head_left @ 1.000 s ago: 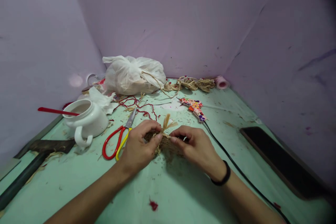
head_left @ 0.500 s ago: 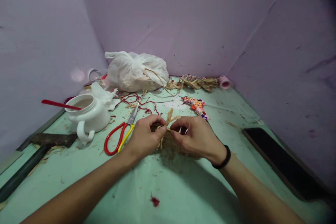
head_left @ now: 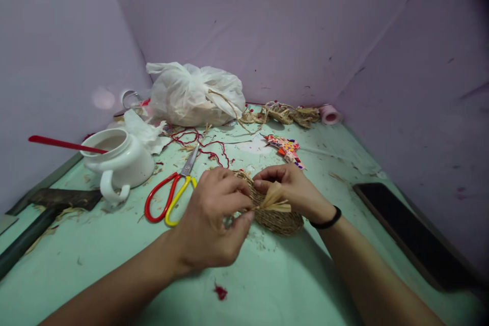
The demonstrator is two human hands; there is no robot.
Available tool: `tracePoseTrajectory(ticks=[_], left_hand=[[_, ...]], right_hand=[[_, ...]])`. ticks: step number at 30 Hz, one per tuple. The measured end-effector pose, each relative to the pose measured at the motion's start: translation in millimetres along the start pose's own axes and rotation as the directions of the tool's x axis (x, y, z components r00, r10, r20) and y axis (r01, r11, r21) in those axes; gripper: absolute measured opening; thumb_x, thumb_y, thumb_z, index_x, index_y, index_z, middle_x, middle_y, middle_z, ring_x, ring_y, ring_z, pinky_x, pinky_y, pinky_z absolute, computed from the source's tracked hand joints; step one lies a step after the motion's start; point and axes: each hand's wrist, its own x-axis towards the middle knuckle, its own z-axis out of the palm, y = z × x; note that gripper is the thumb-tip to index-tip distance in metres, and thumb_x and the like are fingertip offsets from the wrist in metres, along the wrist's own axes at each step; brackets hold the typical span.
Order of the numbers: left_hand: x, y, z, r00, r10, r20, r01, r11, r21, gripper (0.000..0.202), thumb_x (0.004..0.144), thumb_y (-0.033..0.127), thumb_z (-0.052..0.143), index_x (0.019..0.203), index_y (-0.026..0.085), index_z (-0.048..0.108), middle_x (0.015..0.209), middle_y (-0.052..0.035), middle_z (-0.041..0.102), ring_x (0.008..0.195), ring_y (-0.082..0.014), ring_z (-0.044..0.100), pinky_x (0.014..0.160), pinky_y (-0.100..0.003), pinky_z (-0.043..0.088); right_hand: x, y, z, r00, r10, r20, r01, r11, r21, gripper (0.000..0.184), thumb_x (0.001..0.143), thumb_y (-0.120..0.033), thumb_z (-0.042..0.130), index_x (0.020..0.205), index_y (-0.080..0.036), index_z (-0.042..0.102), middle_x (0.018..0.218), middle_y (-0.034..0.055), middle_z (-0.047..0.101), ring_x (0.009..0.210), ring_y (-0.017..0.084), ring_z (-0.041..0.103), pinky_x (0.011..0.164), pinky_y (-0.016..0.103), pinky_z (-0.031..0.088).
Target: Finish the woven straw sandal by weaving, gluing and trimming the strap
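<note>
A small oval piece of woven straw (head_left: 283,222), shaped like a little sole, is tilted between my hands above the green table. A tuft of pale straw strands (head_left: 275,201) sticks out from it toward the right. My left hand (head_left: 219,219) is closed, thumb and fingertips pinching at the base of the tuft; the exact pinch point is small and partly covered. With bent fingers, my right hand (head_left: 290,186) grips the far edge of the woven piece, and a black band circles its wrist. Scissors (head_left: 176,188) with one red and one yellow handle lie just beyond my left hand.
At left are a white pot (head_left: 122,163) with a red stick (head_left: 64,143) and a dark-handled hatchet (head_left: 49,209). A white plastic bag (head_left: 194,97), straw braids (head_left: 290,114) and a pink roll (head_left: 329,114) sit along the back. A phone (head_left: 405,229) lies right; patterned cloth (head_left: 284,148) is mid-table.
My left hand has turned and come nearer with the straw tuft, which now points right. More of the woven piece shows. The view has shifted slightly.
</note>
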Motion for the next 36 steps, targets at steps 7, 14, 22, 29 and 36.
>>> tracePoseTrajectory(ticks=[7, 14, 22, 29, 36], left_hand=[[-3, 2, -1.8, 0.939, 0.282, 0.198, -0.291, 0.956, 0.017, 0.023, 0.08, 0.031, 0.047, 0.073, 0.016, 0.063, 0.077, -0.0083, 0.064, 0.082, -0.0238, 0.052, 0.08, -0.047, 0.036], [2, -7, -8.4, 0.986, 0.057, -0.16, -0.054, 0.998, 0.023, 0.017, 0.075, 0.012, 0.049, 0.062, 0.018, 0.058, 0.075, -0.0062, 0.065, 0.077, -0.019, 0.054, 0.077, -0.039, 0.043], [17, -27, -10.4, 0.859, -0.435, -0.268, 0.403, 0.899, -0.168, 0.013, 0.065, 0.01, 0.052, 0.071, 0.018, 0.06, 0.087, -0.0051, 0.066, 0.083, -0.0203, 0.06, 0.077, -0.035, 0.047], [9, 5, -11.2, 0.959, 0.079, -0.272, -0.045, 0.99, 0.131, 0.023, 0.065, 0.004, 0.04, 0.048, 0.019, 0.045, 0.046, 0.0046, 0.046, 0.047, -0.0097, 0.044, 0.079, -0.036, 0.041], [9, -24, -21.9, 0.865, -0.46, -0.199, 0.386, 0.865, -0.319, 0.022, 0.066, 0.013, 0.043, 0.045, 0.018, 0.046, 0.043, 0.0031, 0.041, 0.045, -0.0113, 0.04, 0.052, -0.027, 0.038]], right_hand=[[-2, 0, -2, 1.0, 0.015, -0.018, -0.016, 0.998, -0.058, 0.014, 0.061, -0.026, 0.063, 0.065, -0.013, 0.065, 0.059, 0.0, 0.061, 0.05, 0.009, 0.047, 0.05, 0.023, 0.037], [-4, -5, 1, 1.0, 0.013, -0.006, -0.013, 0.997, -0.076, 0.011, 0.062, -0.023, 0.061, 0.064, -0.014, 0.065, 0.054, -0.0021, 0.056, 0.047, 0.007, 0.042, 0.048, 0.021, 0.033], [-10, -11, 4, 0.999, -0.032, -0.007, 0.03, 0.981, -0.194, 0.01, 0.064, -0.022, 0.059, 0.065, -0.014, 0.065, 0.057, -0.0009, 0.058, 0.05, 0.008, 0.043, 0.05, 0.022, 0.034], [-10, -11, 3, 0.999, -0.036, -0.01, 0.033, 0.976, -0.215, 0.01, 0.064, -0.02, 0.058, 0.065, -0.014, 0.066, 0.055, -0.0017, 0.057, 0.047, 0.007, 0.042, 0.048, 0.021, 0.034], [-9, -9, 2, 1.0, 0.013, 0.02, -0.011, 0.995, -0.1, 0.01, 0.064, -0.023, 0.06, 0.064, -0.014, 0.064, 0.051, -0.0036, 0.05, 0.045, 0.007, 0.038, 0.045, 0.021, 0.03]])
